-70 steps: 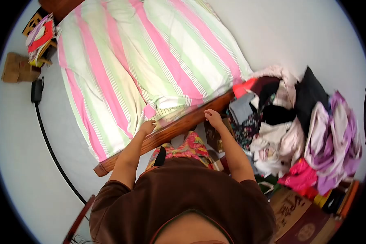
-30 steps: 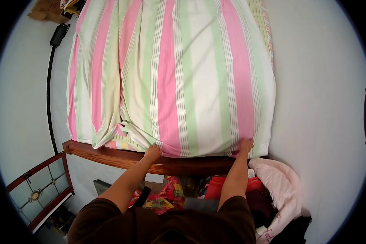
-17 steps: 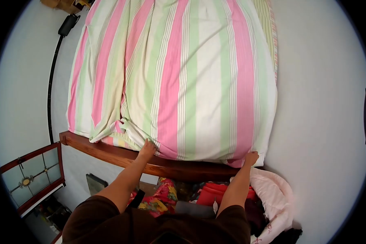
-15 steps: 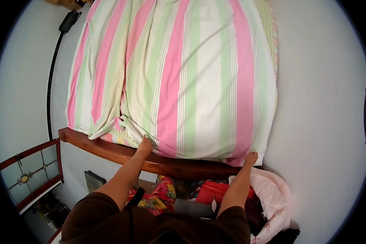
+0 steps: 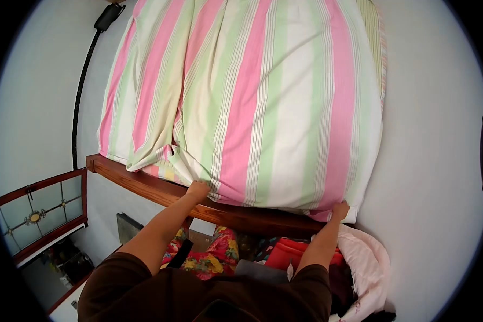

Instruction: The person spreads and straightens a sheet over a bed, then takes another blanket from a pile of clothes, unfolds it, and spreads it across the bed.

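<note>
A striped bed sheet [image 5: 292,107] in pink, green and white covers the bed. Its near edge is gripped by my left hand [image 5: 199,189], left of the middle, just above the wooden bed rail [image 5: 145,183]. At the right near corner, my right hand [image 5: 340,210] is closed on the same sheet. Left of my left hand the sheet is bunched in a fold, and a patch of pale patterned bedding [image 5: 160,172] shows under it. Long creases run across the sheet on the left side.
Folded clothes [image 5: 287,255] and a pink quilted cloth [image 5: 367,260] lie below the rail at the right. A glass-paned door panel [image 5: 40,212] stands at the left. Walls flank the bed, with a black cable [image 5: 80,94] along the left one.
The view has shifted, so the bed appears farther right. My left hand has closed more fully on the sheet's edge, while my right hand keeps its hold at the corner.
</note>
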Demonstrator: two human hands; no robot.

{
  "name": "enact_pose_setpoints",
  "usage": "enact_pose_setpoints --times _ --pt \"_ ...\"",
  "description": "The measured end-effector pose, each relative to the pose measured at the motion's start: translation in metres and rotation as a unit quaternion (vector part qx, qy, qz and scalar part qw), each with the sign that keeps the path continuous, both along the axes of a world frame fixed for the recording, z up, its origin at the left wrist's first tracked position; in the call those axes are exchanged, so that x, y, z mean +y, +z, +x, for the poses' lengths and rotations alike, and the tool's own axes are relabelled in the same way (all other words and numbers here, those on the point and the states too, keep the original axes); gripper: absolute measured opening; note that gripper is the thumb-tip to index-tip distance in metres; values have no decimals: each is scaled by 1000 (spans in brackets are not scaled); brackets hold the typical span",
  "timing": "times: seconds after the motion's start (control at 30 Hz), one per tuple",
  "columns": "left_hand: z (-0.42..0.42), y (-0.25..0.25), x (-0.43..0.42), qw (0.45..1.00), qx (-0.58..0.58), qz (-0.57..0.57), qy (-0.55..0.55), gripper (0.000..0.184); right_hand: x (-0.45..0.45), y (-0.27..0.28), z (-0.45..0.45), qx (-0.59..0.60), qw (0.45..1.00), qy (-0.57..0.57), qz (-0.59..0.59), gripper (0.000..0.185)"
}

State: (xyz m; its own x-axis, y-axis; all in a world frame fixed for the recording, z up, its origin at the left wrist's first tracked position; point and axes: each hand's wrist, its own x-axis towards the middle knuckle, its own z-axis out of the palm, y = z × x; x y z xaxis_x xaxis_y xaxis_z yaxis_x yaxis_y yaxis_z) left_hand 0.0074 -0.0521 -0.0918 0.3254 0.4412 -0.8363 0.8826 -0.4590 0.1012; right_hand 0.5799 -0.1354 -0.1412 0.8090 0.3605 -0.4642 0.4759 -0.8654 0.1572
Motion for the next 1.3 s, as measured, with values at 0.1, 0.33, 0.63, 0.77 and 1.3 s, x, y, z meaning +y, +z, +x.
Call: enact_pose_setpoints --times 0.1,0.33,0.63,0.77,1.3 --pt "1 5 -6 996 -55 53 44 17 -19 -16 8 -13 988 -84 128 35" --pt "12 38 -5 986 -119 15 113 14 36 42 17 -12 850 -329 412 29" --pt "110 179 -4 863 -469 -122 144 22 97 289 137 -344 816 -57 460 29" --pt "143 203 -10 810 -562 -146 82 17 48 383 200 -431 756 -100 482 27" --pt "247 78 -44 933 -333 -85 105 21 11 383 145 -405 904 135 36 17"
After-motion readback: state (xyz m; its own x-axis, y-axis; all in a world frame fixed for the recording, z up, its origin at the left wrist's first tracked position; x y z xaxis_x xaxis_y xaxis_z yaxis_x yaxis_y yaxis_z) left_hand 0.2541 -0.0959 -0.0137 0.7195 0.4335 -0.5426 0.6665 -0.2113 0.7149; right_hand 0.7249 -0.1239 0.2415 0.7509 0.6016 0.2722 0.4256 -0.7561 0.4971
